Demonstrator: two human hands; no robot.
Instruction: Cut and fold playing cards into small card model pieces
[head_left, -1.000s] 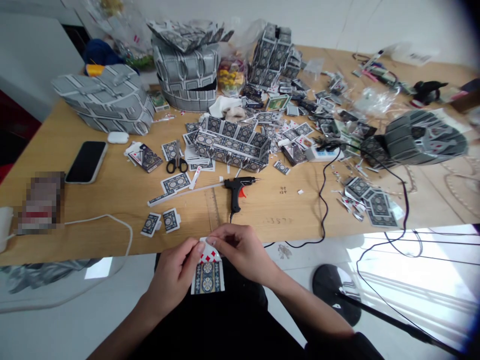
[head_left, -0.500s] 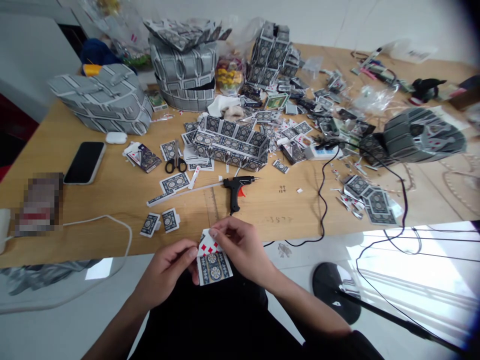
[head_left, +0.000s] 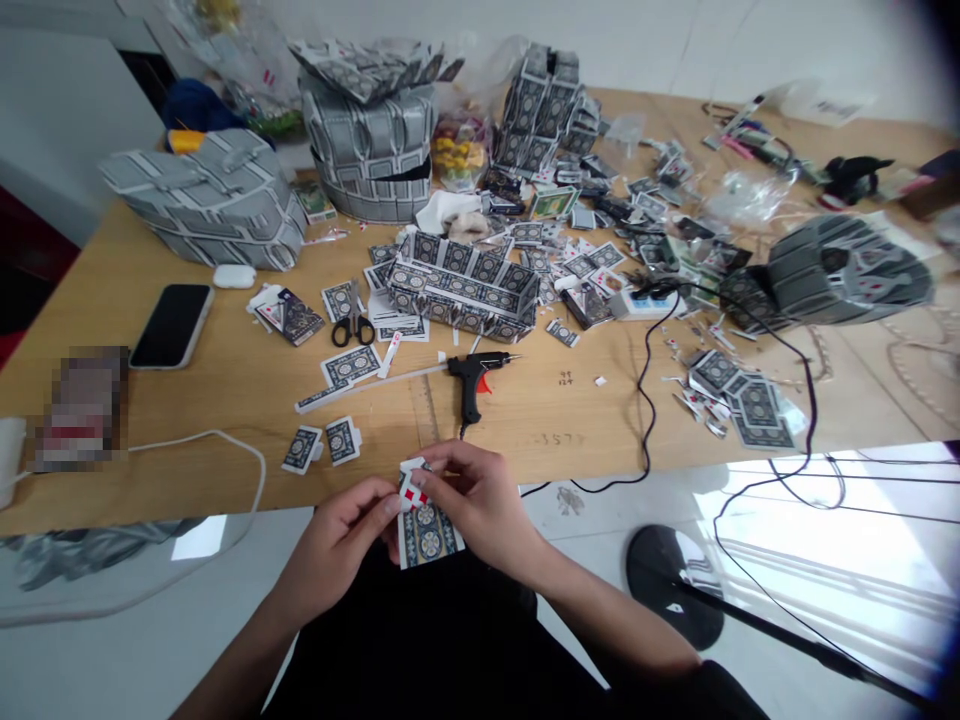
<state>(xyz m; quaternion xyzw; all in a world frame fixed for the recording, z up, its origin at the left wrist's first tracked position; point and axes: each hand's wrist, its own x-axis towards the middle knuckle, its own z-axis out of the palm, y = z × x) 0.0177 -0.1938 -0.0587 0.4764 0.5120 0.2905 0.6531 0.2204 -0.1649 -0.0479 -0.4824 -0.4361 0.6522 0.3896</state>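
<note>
A playing card (head_left: 430, 537) with a dark blue patterned back is held over my lap, just off the table's front edge. Its upper part is folded over, so white face with red diamonds shows. My left hand (head_left: 346, 535) pinches the card's left edge between thumb and fingers. On the upper right, my right hand (head_left: 474, 495) presses the folded part with its thumb, the fingers behind. Two small folded cards (head_left: 343, 441) lie on the table to the left. Beyond my hands rests a black glue gun (head_left: 472, 383) with an orange-red trigger.
Black-handled scissors (head_left: 352, 322), an open box woven from cards (head_left: 463, 290) and a phone (head_left: 172, 325) lie on the table (head_left: 247, 420). Several woven card bags stand at the back. A black cable (head_left: 646, 400) runs from a power strip (head_left: 646, 302) over the front edge.
My right thumb has moved left and slightly down across the folded part of the card, covering more of the diamonds. My left hand keeps its pinch.
</note>
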